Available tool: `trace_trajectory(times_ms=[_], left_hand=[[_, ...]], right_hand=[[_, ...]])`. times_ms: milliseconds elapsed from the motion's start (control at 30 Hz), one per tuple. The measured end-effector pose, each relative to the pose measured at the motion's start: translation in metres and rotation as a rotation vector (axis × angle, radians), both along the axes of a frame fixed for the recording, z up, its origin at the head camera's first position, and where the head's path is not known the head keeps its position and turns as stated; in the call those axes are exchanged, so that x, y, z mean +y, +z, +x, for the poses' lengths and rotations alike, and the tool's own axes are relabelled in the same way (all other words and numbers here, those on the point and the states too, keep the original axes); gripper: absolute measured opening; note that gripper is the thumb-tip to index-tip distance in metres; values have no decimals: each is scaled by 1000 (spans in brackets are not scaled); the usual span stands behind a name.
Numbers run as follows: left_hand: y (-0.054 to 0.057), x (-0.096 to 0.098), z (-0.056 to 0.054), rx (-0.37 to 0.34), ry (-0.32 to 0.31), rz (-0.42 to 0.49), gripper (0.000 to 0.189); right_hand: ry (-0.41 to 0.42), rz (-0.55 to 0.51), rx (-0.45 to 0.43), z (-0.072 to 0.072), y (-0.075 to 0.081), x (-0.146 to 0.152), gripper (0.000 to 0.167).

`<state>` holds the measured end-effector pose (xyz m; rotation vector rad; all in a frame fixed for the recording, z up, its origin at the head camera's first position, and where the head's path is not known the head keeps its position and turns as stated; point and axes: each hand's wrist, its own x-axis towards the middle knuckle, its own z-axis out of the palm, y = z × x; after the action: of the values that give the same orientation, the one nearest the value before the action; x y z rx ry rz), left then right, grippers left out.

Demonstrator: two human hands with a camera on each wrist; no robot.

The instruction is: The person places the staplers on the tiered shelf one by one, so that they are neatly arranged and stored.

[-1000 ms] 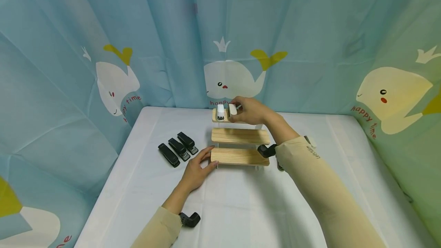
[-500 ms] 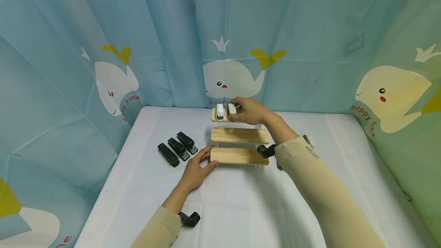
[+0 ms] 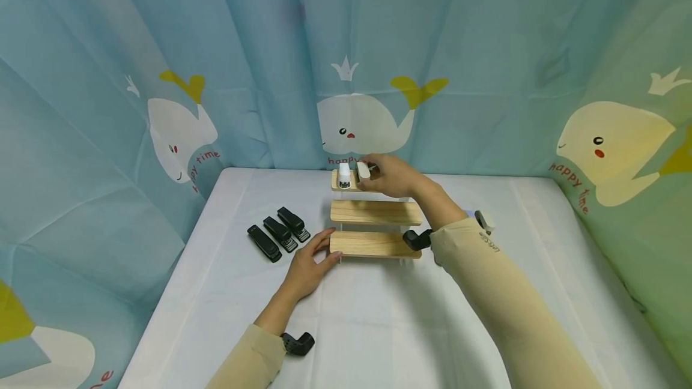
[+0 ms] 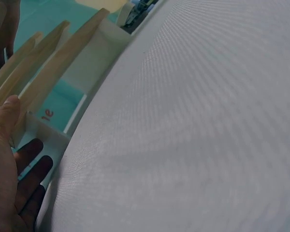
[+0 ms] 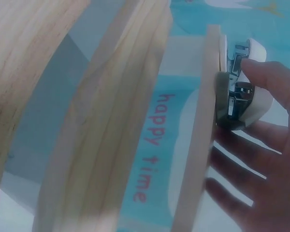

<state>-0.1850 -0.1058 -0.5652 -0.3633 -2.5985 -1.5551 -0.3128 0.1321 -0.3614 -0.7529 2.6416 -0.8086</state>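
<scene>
White stapler (image 5: 259,102) on top shelf (image 5: 198,130); right hand (image 3: 393,176) pinches it, thumb against fingers. Left hand (image 3: 306,266) grips end of rack (image 3: 375,212). Stapler looks hard, smooth, maybe bit heavy. Best hold: middle, both sides.

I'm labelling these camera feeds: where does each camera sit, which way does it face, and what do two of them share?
Head: worn on the head, facing forward and down at the wooden rack and curtain; left hand, right hand and both sleeves show.
Left wrist: on that wrist, facing the rack's end and white cloth; the left hand shows at left, part of the right hand at upper left.
Right wrist: on that wrist, facing across the tiers; the right hand shows at right.
Shared: head and right wrist both show the white-topped stapler the right hand holds.
</scene>
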Motion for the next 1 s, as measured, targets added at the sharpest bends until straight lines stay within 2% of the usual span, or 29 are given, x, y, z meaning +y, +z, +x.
trace_trajectory(times_ms=[200,467,767,1000], left_hand=[[0,0,0,-5,1,9,64],[0,2,2,-7,2,6,63],[1,2,3,-6,-3,5,64],[2,1,2,-3,1,1,65]], right_hand=[[1,10,29,1,-1,0,75],[-15,23,23,1,-2,1,78],[-21,26,32,4,-1,2,91],[-24,16,40,6,0,9,87]])
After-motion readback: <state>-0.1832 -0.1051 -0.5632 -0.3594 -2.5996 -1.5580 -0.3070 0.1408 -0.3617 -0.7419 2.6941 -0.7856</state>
